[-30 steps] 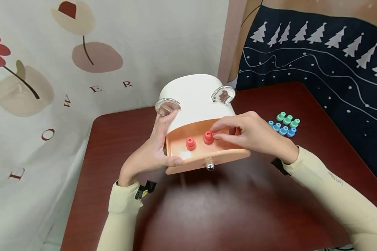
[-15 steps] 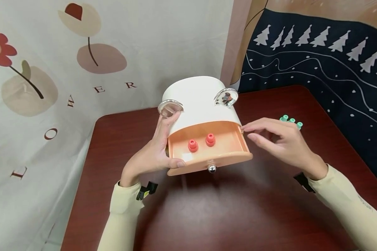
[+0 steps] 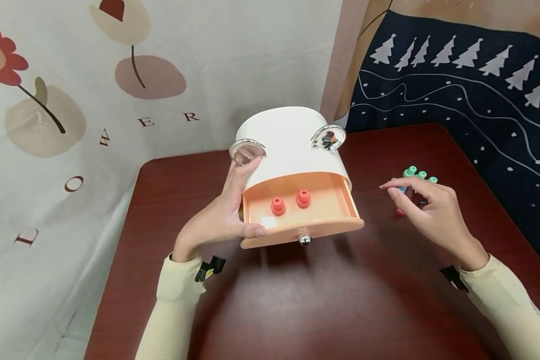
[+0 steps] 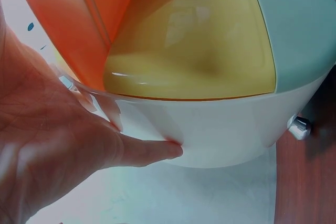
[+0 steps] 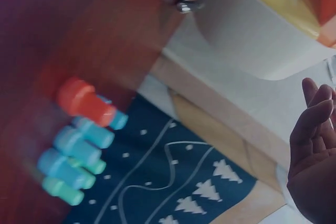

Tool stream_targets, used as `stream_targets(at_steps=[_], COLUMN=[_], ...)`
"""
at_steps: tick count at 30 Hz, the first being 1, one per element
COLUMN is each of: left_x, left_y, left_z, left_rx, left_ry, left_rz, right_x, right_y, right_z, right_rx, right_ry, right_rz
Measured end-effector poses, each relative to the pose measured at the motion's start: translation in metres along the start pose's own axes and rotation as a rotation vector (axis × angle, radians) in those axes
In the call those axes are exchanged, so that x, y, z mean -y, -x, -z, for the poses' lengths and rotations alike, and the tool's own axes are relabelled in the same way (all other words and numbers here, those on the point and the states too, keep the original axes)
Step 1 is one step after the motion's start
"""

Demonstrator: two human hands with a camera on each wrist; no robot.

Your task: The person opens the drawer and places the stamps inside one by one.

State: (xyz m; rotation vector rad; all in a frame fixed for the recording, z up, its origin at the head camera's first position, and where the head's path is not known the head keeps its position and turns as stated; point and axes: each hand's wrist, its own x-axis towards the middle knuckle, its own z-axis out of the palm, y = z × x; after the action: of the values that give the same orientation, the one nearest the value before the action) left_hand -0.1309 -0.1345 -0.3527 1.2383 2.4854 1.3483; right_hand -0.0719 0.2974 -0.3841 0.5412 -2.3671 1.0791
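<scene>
A small white drawer chest [image 3: 288, 132] with silver ear-shaped pieces stands at mid-table, its orange drawer [image 3: 328, 200] pulled out. Inside the drawer sit two red pegs, one on the left [image 3: 278, 206] and one on the right [image 3: 303, 198]. My left hand [image 3: 218, 217] grips the chest's left side, with the thumb on the drawer's front edge. To the right, my right hand [image 3: 434, 210] hovers with fingers loosely bent and nothing visible between them. Below it are another red peg [image 5: 84, 100] and several blue pegs [image 5: 76, 142], partly hidden in the head view.
Green pegs [image 3: 422, 175] stand behind the blue ones on the dark red table [image 3: 342, 310]. A white flower-print cloth [image 3: 252, 55] hangs behind, and a navy cloth with trees [image 3: 432, 95] borders the right side. A silver knob [image 3: 304, 240] projects from the drawer front.
My right hand has left the right red peg in the drawer, passed the chest's right side and moved right over the pegs. My left hand keeps its grip on the chest.
</scene>
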Motion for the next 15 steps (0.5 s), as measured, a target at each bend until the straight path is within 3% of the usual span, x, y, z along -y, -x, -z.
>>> stream_targets(at_steps=[9, 15], left_x=[0.001, -0.001], left_y=[0.000, -0.001], left_z=[-0.002, -0.001], left_rx=[0.000, 0.012], left_ry=[0.011, 0.021], left_rz=[0.009, 0.038], right_x=[-0.036, -0.051], right_y=[0.023, 0.034], right_z=[0.003, 0.005], right_rx=[-0.032, 0.025], right_ry=[0.086, 0.148], right_rz=[-0.162, -0.234])
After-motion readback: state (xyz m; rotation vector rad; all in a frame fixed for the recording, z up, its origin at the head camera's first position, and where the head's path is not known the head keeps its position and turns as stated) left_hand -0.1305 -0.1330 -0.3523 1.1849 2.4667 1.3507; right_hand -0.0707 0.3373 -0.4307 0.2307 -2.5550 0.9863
